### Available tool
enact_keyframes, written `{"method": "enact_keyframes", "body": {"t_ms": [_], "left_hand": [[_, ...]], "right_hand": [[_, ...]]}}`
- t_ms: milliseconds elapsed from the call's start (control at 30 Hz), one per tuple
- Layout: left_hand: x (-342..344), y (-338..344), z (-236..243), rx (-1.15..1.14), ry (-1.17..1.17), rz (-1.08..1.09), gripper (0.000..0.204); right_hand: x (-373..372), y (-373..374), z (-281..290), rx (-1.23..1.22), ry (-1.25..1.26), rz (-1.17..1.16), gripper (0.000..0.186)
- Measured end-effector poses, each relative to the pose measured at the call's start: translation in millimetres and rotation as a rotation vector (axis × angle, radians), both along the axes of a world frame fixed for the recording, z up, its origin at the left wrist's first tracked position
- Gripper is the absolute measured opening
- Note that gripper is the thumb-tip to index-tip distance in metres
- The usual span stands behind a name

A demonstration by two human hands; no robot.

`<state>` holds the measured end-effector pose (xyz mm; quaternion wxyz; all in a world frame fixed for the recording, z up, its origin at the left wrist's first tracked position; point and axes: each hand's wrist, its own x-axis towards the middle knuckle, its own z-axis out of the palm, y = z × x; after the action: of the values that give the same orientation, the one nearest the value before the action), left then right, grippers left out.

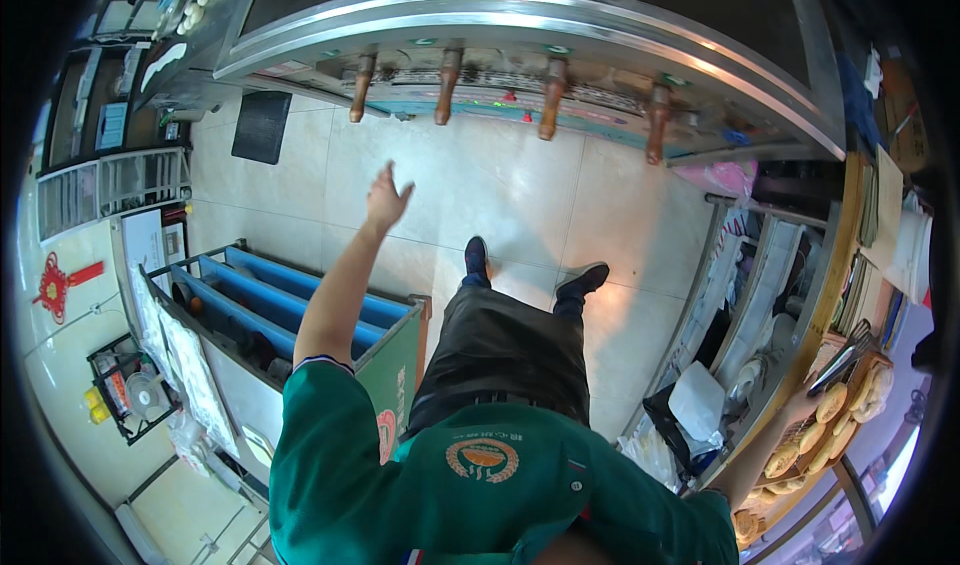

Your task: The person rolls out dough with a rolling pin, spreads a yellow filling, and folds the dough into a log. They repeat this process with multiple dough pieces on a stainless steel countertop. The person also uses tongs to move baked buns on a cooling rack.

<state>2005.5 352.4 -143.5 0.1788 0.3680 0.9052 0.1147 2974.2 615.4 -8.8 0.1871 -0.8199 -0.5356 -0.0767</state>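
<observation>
My left hand [388, 201] is stretched out over the tiled floor, fingers apart, with nothing in it. Over at the far right, my right hand [803, 403] is closed around a pair of metal tongs [848, 353]. The tongs lie just above several golden-brown flatbreads [822, 435] spread on a rack on the right-hand counter. My right fingers show only in part, and small size hides how the tongs' tips meet the bread.
A large steel-edged griddle [520, 15] with wooden handles [554, 97] spans the front. To my left stands a green cabinet [390, 375] with blue dividers. A wooden-edged shelf [770, 405] crowded with bags runs along my right. A black mat [262, 127] lies on the floor.
</observation>
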Motion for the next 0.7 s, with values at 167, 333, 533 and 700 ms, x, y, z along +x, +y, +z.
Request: {"method": "enact_keyframes", "body": {"t_ms": [167,333,533,700], "left_hand": [[-156,75,-3,-0.029,0.125,0.188,0.090],[-223,133,-27,0.087,-0.452,0.207,0.046],[-195,99,-39,0.257,-0.471,0.272,0.034],[-144,10,-31,0.172,-0.430,0.304,0.038]], "right_hand": [[-189,-116,-35,-0.134,0.667,0.278,0.019],[-388,-218,-84,-0.778,0.950,0.251,0.023],[-587,-219,-82,-1.097,0.891,0.718,0.045],[-688,-190,-81,-1.137,1.226,0.686,0.045]]}}
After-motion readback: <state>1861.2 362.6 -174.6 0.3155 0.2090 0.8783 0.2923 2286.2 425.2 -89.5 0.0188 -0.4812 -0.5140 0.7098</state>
